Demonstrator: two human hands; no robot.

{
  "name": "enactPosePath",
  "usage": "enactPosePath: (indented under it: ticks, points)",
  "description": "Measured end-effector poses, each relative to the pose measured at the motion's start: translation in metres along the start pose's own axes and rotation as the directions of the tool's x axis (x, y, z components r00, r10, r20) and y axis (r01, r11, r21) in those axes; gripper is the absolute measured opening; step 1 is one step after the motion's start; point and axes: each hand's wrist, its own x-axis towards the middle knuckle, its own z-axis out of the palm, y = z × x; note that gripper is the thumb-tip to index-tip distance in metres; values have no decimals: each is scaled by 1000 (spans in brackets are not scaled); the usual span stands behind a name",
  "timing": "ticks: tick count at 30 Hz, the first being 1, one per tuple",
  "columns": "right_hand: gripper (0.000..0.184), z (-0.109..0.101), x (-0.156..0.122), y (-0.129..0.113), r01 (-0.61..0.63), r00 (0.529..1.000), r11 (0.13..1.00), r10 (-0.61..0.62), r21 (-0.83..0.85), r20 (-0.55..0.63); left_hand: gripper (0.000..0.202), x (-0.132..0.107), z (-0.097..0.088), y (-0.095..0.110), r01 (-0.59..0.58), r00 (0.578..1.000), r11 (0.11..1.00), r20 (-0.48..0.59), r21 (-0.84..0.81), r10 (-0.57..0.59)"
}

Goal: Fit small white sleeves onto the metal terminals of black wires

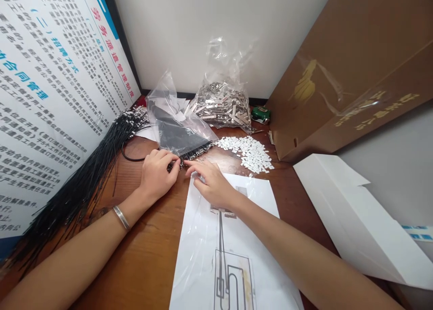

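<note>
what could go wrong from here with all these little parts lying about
The white bits lie loose just beyond the right hand, so a sideways sweep might scatter them. The black cords at the left lie in a dense bundle and could tangle if one is pulled out. The right forearm crosses over the printed sheet, so it might drag it askew.

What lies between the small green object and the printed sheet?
In the head view, a scatter of small white pieces lies between the green object and the sheet.
</note>
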Motion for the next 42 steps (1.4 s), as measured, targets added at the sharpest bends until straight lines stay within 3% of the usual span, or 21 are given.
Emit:
enactPosePath:
  ticks: [9,17,26,42]
  points:
    - [28,-2,-2,0,56,997,997,-54,-54,48,19,0,-3,2,37,999,999,4,-37,-37]
    - [30,-2,-3,-1,71,995,994,-65,-82,72,18,3,-2,-1,157,988,971,33,-179,-153]
    - [31,-3,-3,-2,77,994,994,-71,-77,84,17,4,-2,-2,130,991,950,57,-283,-118]
    - [32,-2,-3,-1,75,995,993,-68,-86,79,25,5,2,-4,101,983,972,174,-211,-64]
